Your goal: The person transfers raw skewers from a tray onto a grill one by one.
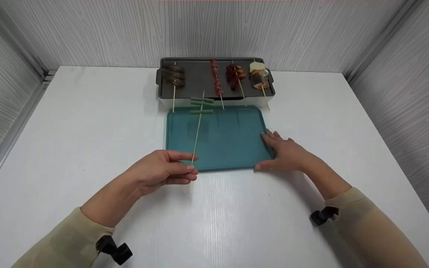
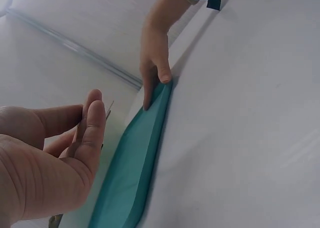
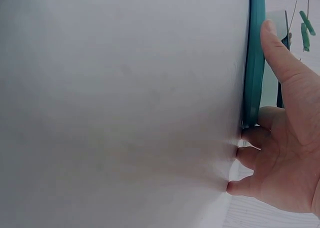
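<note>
In the head view, my left hand [image 1: 166,169] pinches the lower end of a thin wooden skewer [image 1: 196,139] between thumb and fingers. Short green stalk pieces [image 1: 202,111] sit crosswise near its upper end, above the teal tray [image 1: 229,141]. My right hand [image 1: 289,150] touches the tray's near right corner, thumb by the front edge and fingers along the right side. In the right wrist view, several fingertips of the right hand [image 3: 285,148] rest on the table beside the tray [image 3: 255,63]. The left wrist view mostly hides the skewer behind the left hand [image 2: 60,153].
Behind the tray stands a dark grill pan [image 1: 199,80] on a white base. Across it lie skewers: dark brown strips [image 1: 174,76], small red pieces [image 1: 216,76], glossy reddish-brown pieces [image 1: 233,74] and mixed chunks [image 1: 259,76]. Wood-grain panels [image 1: 214,29] enclose the white table [image 1: 214,223].
</note>
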Available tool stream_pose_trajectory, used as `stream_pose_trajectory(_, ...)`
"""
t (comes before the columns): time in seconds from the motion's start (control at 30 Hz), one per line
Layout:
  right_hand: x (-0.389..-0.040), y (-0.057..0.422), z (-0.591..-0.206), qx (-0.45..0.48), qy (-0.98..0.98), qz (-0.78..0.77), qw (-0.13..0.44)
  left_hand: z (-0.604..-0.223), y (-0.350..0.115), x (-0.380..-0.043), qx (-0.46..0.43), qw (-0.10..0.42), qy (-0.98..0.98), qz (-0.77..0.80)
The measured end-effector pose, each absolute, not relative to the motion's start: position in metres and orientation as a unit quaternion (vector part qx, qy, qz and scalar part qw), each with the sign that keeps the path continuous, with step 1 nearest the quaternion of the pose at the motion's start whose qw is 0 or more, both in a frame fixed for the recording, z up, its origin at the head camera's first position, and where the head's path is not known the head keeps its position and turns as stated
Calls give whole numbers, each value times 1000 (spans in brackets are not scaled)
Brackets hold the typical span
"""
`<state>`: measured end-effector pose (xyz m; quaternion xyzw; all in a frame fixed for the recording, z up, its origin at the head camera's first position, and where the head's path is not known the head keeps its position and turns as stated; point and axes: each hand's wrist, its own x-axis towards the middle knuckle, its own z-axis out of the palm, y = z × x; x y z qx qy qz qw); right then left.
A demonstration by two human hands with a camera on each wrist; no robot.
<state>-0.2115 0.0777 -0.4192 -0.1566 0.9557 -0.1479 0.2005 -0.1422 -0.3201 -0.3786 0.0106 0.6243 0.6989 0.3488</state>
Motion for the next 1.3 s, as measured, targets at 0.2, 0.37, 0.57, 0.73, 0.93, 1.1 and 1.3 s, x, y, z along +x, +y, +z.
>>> stream_pose_trajectory(0.2, -212, 78, -421, -156, 956, -150, 200, -368, -317, -165, 8, 335, 632, 699)
stream_pose_trajectory(0.37, -213, 80, -423, -154, 957, -150, 195, -360, -308, -191, -13, 321, 633, 705)
stream_pose_trajectory(0.57, -212, 80, -422, -155, 956, -155, 197, -356, -295, -228, -42, 301, 628, 716)
stream_pose_trajectory(0.73, -210, 79, -420, -157, 955, -158, 197, -357, -285, -257, -52, 288, 633, 717)
stream_pose_trajectory(0.93, -210, 76, -420, -148, 955, -156, 202, -358, -275, -277, -75, 270, 648, 708)
stream_pose_trajectory(1.1, -209, 76, -419, -150, 956, -153, 200, -360, -266, -284, -89, 259, 654, 705)
stream_pose_trajectory(1.3, -209, 78, -420, -150, 956, -155, 198, -364, -259, -287, -100, 249, 657, 704)
